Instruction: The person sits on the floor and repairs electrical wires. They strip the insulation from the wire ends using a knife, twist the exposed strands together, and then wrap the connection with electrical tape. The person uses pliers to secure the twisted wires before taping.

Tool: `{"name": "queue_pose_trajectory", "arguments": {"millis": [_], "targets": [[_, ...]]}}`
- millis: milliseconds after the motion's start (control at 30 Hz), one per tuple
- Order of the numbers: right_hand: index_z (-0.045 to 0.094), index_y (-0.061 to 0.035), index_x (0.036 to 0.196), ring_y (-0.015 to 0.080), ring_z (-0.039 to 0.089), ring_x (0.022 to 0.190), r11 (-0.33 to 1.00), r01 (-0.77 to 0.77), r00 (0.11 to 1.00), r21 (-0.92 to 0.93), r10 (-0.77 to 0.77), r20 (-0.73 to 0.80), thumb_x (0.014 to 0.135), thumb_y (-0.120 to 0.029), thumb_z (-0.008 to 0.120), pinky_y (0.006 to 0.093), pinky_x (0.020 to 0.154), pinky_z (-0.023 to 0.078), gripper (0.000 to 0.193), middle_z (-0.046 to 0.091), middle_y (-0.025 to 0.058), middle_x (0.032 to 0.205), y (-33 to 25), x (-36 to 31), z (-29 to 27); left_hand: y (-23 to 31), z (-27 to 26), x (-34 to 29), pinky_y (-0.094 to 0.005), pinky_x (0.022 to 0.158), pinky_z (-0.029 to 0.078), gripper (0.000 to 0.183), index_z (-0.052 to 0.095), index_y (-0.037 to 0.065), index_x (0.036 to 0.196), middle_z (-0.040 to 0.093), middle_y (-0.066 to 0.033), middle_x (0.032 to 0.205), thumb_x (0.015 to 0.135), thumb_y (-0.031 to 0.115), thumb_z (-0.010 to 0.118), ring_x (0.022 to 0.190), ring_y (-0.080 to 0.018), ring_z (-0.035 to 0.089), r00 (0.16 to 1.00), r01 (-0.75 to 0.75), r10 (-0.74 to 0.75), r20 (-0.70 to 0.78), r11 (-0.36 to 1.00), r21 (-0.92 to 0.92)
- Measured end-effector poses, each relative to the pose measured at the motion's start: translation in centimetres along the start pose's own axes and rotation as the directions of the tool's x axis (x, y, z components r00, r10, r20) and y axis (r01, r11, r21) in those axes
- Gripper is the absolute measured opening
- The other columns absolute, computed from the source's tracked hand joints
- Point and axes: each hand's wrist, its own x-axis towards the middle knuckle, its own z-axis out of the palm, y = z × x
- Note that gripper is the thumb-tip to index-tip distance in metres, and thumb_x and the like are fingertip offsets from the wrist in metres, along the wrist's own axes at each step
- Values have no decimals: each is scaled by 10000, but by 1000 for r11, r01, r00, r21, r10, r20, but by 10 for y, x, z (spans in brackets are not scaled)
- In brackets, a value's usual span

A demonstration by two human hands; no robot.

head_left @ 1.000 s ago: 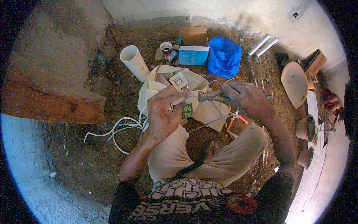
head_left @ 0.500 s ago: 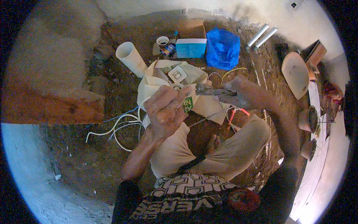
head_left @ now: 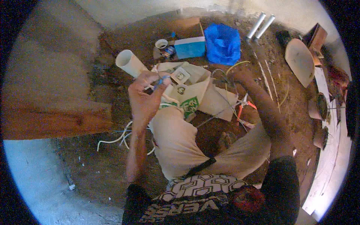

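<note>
My left hand point(head_left: 144, 98) is raised over my knee, thumb and fingers pinched on blue and white wires point(head_left: 165, 78). My right hand point(head_left: 237, 77) is stretched forward and low at the right, beside a loop of grey wire point(head_left: 219, 71) and a yellow wire point(head_left: 237, 64). Its fingers are dark and blurred, so I cannot see whether anything is in them. Between the hands lies a pale sack point(head_left: 200, 84) with green print. On it rest a white square electrical fitting point(head_left: 180, 76) and a smaller round part point(head_left: 181, 90).
Behind the sack are a white pipe piece point(head_left: 129, 62), a small cup point(head_left: 161, 44), a blue-and-white box point(head_left: 190, 47) and a blue plastic bag point(head_left: 223, 45). Two white tubes point(head_left: 261, 26) lean at the back wall. Orange-ended wires point(head_left: 245, 107) lie by my right knee; a wooden ledge point(head_left: 56, 118) juts from the left.
My hands have moved apart: the left shifted left with the wires, the right went forward and right. The dark tool that was in my right hand no longer shows clearly.
</note>
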Motion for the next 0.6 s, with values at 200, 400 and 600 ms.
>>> {"name": "queue_pose_trajectory", "arguments": {"millis": [200,400,600], "targets": [[679,-11,1038,242,616,724,991,-7,998,135,-1,59,936,-334,646,406,686,505,340,680,126,813,-4,41,82,-3,-24,-2,-280,774,507,233,748,14,1030,728,-69,986,801,45,780,849,-120,632,984,158,-147,103,982,-108],[682,-19,1076,212,618,755,957,101,990,274,-70,-120,956,-333,630,383,704,507,340,688,105,840,-31,31,76,-19,-30,0,-297,723,519,298,717,-18,1100,723,-88,1008,803,5,710,840,-142,645,968,235,-146,202,806,-543],[684,-27,1115,182,620,786,686,645,730,337,-422,-538,976,-332,614,361,723,509,342,695,85,866,-122,22,-13,-21,-38,5,-267,660,464,495,648,-108,1156,709,-170,1100,898,300,539,928,-192,654,940,319,-70,334,529,-786]]}}
